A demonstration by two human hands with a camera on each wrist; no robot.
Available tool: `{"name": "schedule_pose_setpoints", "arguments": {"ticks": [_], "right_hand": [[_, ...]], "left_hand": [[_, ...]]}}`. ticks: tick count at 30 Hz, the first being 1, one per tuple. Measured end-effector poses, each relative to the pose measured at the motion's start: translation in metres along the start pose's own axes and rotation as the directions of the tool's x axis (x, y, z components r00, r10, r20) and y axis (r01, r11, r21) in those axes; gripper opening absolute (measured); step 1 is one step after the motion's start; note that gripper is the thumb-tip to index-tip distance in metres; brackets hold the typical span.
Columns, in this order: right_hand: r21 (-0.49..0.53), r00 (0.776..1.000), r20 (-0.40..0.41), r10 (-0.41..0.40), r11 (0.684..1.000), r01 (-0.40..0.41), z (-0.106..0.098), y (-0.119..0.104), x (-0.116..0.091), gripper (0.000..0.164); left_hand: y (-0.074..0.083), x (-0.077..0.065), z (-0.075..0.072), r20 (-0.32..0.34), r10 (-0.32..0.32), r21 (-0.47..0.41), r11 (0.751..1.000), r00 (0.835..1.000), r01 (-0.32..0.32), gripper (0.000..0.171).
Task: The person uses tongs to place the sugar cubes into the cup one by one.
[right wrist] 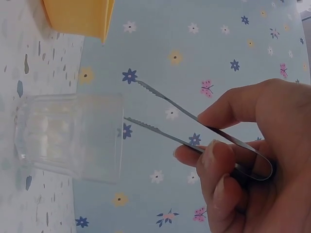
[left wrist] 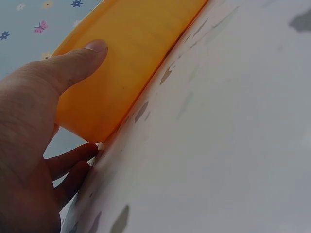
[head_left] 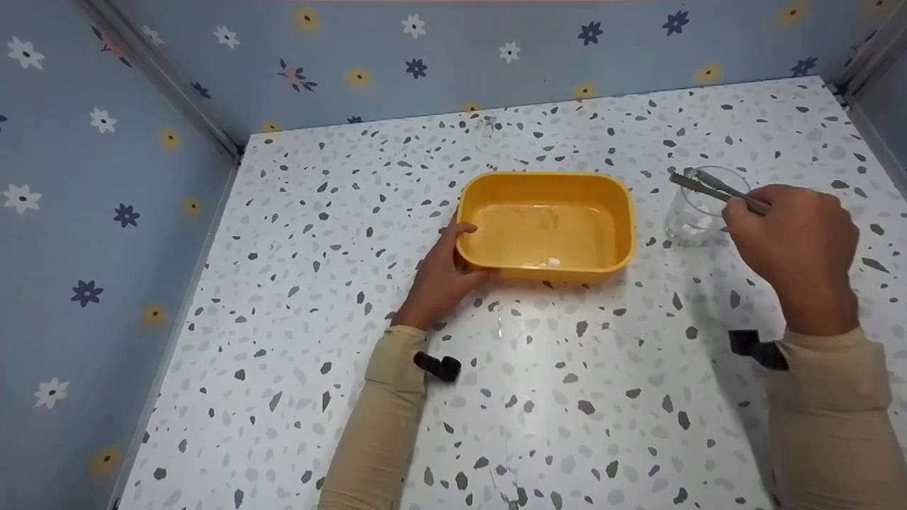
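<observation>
A yellow rectangular container (head_left: pixel 545 276) stands on the speckled table. My left hand (head_left: pixel 443 269) grips its left front corner, one finger over the rim and the thumb along the outer front wall (left wrist: pixel 131 53). In my right hand (head_left: pixel 797 241) I hold small metal tongs (head_left: pixel 708 190) with serrated tips. The tips stand apart with nothing visible between them, just over the mouth of a clear glass (head_left: pixel 684 223). Whitish contents show through the glass (right wrist: pixel 97 138) in the right wrist view. A small white piece (head_left: pixel 553 262) lies inside the container near its front wall.
The white table (head_left: pixel 319 283) carries grey speckles. Blue flowered panels (head_left: pixel 453 49) rise behind it and along the left side (head_left: pixel 78 234). Black straps (head_left: pixel 438 366) sit on both sleeves near the wrists.
</observation>
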State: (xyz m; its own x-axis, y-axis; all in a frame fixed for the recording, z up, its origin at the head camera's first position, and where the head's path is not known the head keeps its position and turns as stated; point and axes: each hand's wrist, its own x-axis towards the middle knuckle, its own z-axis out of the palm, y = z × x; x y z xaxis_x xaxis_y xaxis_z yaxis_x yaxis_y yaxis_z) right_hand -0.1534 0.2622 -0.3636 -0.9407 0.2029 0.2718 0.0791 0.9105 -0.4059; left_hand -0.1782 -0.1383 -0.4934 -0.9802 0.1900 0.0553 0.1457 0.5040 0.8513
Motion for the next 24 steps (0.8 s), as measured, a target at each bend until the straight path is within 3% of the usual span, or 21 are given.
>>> {"name": "schedule_pose_setpoints", "arguments": {"ticks": [8, 13, 24], "right_hand": [[0.136, 0.996, 0.075, -0.053, 0.990, 0.043, 0.002, -0.004, -0.003, 0.033], [0.134, 0.989, 0.137, -0.052, 0.990, 0.034, 0.007, -0.007, -0.003, 0.035], [0.167, 0.980, 0.172, -0.101, 0.983, 0.073, 0.015, -0.010, -0.003, 0.034]], "left_hand": [[0.000, 0.001, 0.001, -0.001, 0.001, -0.021, 1.000, 1.000, -0.001, 0.074], [0.000, 0.001, 0.001, -0.003, -0.007, -0.014, 1.000, 1.000, 0.007, 0.072], [0.000, 0.002, 0.001, 0.005, -0.013, 0.004, 1.000, 1.000, 0.012, 0.075]]}}
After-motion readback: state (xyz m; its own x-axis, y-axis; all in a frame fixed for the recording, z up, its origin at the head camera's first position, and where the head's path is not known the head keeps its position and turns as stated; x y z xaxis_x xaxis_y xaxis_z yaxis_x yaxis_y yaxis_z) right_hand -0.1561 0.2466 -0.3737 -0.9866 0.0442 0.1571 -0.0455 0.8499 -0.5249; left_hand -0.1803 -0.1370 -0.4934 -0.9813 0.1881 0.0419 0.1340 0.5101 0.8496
